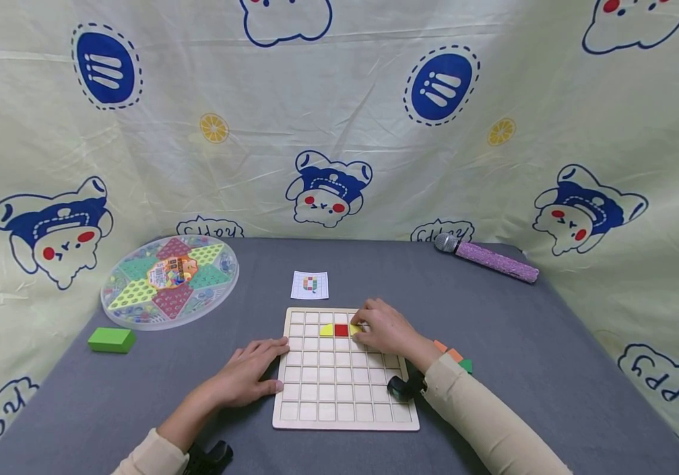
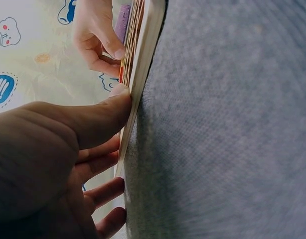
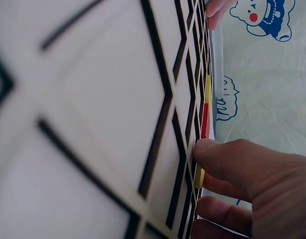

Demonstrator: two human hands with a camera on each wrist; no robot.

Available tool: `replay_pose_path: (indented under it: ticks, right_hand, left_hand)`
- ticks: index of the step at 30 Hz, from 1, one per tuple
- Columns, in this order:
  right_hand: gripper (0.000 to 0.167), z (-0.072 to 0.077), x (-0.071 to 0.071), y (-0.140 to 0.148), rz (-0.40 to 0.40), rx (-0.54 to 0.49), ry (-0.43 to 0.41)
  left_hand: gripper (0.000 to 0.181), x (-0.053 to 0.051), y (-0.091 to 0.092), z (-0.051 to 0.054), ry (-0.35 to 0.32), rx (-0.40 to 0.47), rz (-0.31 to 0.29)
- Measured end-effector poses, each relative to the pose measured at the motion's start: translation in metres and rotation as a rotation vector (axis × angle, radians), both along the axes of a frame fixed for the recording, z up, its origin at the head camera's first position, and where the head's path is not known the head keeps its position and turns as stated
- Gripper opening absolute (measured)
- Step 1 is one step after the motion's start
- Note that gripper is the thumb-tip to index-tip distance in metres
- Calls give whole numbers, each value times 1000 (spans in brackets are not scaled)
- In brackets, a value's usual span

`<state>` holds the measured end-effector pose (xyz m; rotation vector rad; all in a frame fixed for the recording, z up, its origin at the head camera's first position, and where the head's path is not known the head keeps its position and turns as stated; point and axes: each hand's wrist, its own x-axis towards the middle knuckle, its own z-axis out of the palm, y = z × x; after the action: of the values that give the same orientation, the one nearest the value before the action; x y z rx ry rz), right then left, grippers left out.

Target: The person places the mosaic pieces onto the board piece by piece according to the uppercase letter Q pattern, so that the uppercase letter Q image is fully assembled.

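A square wooden grid board point(image 1: 311, 394) lies on the table. In its second row from the far edge sit a yellow tile with a slanted side point(image 1: 327, 330) and a red square tile point(image 1: 341, 330). My right hand point(image 1: 388, 328) pinches another yellow tile point(image 3: 199, 177) at the red tile's right, thumb and fingertips down at the grid; the fingers partly hide it. My left hand point(image 1: 248, 373) rests against the board's left edge, fingers extended and spread, thumb touching the rim. A small card with a coloured pattern point(image 1: 310, 285) lies just beyond the board.
At the back left is a round, clear-rimmed patterned star board point(image 1: 169, 280), with a green block point(image 1: 111, 340) in front of it. A purple glittery microphone point(image 1: 493, 260) lies at the back right. Orange tiles point(image 1: 454, 355) and a green tile point(image 1: 466, 365) show beside my right wrist.
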<state>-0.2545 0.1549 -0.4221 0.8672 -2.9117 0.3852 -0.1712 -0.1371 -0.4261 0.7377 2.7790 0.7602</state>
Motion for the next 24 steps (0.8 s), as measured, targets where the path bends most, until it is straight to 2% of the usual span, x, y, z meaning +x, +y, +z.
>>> replay_pose_path:
  ticks: [9,17,24]
  right_hand:
    - [23,3,3,3,-22,-34,-32]
    - [27,7,10,13,-13,-53,11]
    - [26,14,18,28,-50,-83,12]
  left_hand:
    - [60,0,0,-1,14,3,-1]
    - [60,1,0,-1,15,5,1]
    - [60,1,1,-1,10,7,3]
